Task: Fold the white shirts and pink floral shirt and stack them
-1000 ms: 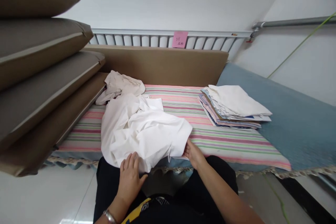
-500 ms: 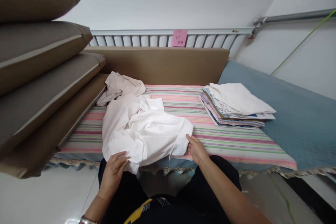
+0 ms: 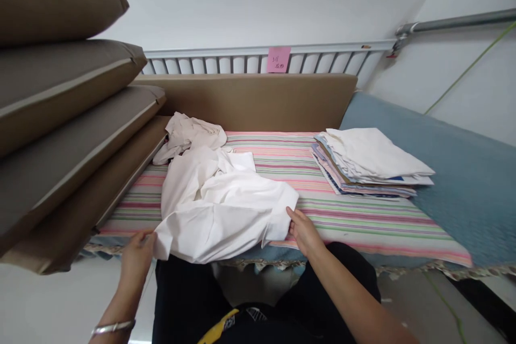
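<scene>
Shifted outward, the left hand (image 3: 138,253) pinches the white cloth (image 3: 226,226), as does the right hand (image 3: 305,234); I judge the stack (image 3: 374,157) folded, this cloth and the crumpled cloth (image 3: 196,132) unfolded.

A big, plain white woven-looking cloth (image 3: 234,209) is spread pretty rumpled over the multicolour striped fabric mat (image 3: 363,220), creases everywhere. Its near edge is stretched out sideways and draped past the mat's front.

The near white cloth (image 3: 226,220) looked matt and creased, the stack (image 3: 374,153) on the right smoother fabric. I saw a glossy metal bracelet (image 3: 113,327) at near left, a dull metal pipe (image 3: 463,22) at far right, and, far off, a matt paper note (image 3: 278,59).
</scene>
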`<state>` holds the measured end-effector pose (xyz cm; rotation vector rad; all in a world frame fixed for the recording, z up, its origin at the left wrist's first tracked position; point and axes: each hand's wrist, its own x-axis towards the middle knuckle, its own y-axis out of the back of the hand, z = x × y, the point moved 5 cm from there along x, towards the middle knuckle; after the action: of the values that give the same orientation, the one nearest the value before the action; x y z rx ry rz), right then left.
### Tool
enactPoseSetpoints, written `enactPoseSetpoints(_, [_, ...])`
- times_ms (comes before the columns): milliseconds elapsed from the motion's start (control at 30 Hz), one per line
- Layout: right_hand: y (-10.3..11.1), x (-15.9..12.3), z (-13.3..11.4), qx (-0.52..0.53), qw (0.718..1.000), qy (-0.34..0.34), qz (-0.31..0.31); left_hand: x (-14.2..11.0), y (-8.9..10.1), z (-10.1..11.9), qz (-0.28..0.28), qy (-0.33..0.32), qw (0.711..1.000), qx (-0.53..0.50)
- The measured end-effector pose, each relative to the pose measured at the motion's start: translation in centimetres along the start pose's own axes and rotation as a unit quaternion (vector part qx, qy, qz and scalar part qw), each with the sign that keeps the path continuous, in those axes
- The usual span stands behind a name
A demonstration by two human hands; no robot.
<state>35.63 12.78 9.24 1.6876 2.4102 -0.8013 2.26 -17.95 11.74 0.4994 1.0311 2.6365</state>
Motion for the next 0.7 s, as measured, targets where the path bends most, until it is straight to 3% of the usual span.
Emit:
enactPoseSetpoints(67, [-0.5, -0.3, -0.2, -0.015, 1.0, 0.009, -0.007, -0.1, 0.4, 3.7, 0.084, -0.102, 0.99, 0.044])
enactPoseSetpoints(133, [-0.9, -0.4, -0.5, -0.028, 0.999, 0.019, -0.013, -1.1, -0.7, 8.6, 0.093, -0.242, 0.965, 0.042])
enactPoseSetpoints(233, [-1.2, -0.5, -0.8, -0.042, 0.999, 0.032, -0.013, -3.1, -4.5, 15.0, -0.033, -0.368, 0.928, 0.042])
enactPoseSetpoints(333, [-1.2, -0.7, -1.2, -0.051, 0.998, 0.044, -0.012, -4.1, -8.0, 18.2, -0.136, -0.392, 0.905, 0.096])
enactPoseSetpoints(433, [-1.2, -1.2, -1.7, -0.075, 0.995, 0.054, -0.041, -3.7, -9.1, 18.7, -0.172, -0.384, 0.901, 0.107])
enactPoseSetpoints(500, [-1.7, -1.7, -2.0, -0.112, 0.986, 0.073, -0.1, -2.8, -7.9, 18.3, -0.155, -0.383, 0.909, 0.061])
enactPoseSetpoints(600, [-2.9, -2.5, -2.1, -0.216, 0.946, 0.121, -0.209, -0.5, -4.0, 16.6, -0.104, -0.347, 0.931, -0.039])
enactPoseSetpoints(700, [-3.8, -2.5, -1.3, -0.346, 0.89, 0.183, -0.234, 2.7, 0.7, 13.6, -0.059, -0.246, 0.966, -0.055])
